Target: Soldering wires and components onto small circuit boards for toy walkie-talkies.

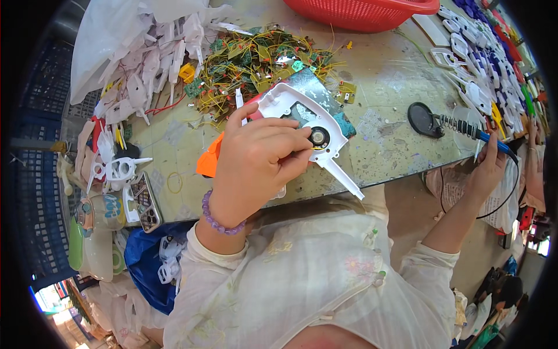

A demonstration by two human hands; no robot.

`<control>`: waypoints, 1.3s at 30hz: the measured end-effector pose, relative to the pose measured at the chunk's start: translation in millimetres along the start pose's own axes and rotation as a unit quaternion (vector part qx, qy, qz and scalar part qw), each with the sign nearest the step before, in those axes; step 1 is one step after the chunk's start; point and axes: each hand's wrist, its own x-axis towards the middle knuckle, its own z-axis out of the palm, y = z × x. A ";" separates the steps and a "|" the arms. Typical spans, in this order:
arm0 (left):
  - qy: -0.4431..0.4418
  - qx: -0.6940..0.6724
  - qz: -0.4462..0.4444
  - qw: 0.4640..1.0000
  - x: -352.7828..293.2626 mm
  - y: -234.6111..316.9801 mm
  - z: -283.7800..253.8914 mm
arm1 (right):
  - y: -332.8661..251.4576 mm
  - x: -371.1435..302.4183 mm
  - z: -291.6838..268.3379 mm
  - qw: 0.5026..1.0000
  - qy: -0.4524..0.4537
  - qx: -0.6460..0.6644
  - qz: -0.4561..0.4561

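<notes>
A white plastic shell with a long narrow handle lies at the table's front edge, on a dark worn block. Inside its rounded opening sits a small round speaker with a black rim. My left hand reaches over the shell, its thumb and fingertips closed at the speaker's left edge; what lies under the palm is hidden. Off to the right, my right hand grips a soldering iron by its blue handle. The iron's front end is inside a coiled metal spring holder, beside a round black dish.
A heap of wired circuit boards covers the far middle. White plastic parts pile up at left, more shells at right. A red basket stands at the back. An orange piece and a phone lie left.
</notes>
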 end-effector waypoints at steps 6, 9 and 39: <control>0.001 0.013 -0.010 1.000 -0.3 1.4 2.4 | -10.1 14.0 -10.7 0.997 0.064 -0.043 -0.005; 0.007 0.017 -0.014 1.000 -0.7 2.3 0.7 | -10.6 40.7 -81.2 0.957 0.167 -0.129 -0.200; 0.017 0.022 0.005 1.000 -1.2 1.6 1.9 | -81.0 -115.3 55.3 0.859 -0.338 0.201 -0.329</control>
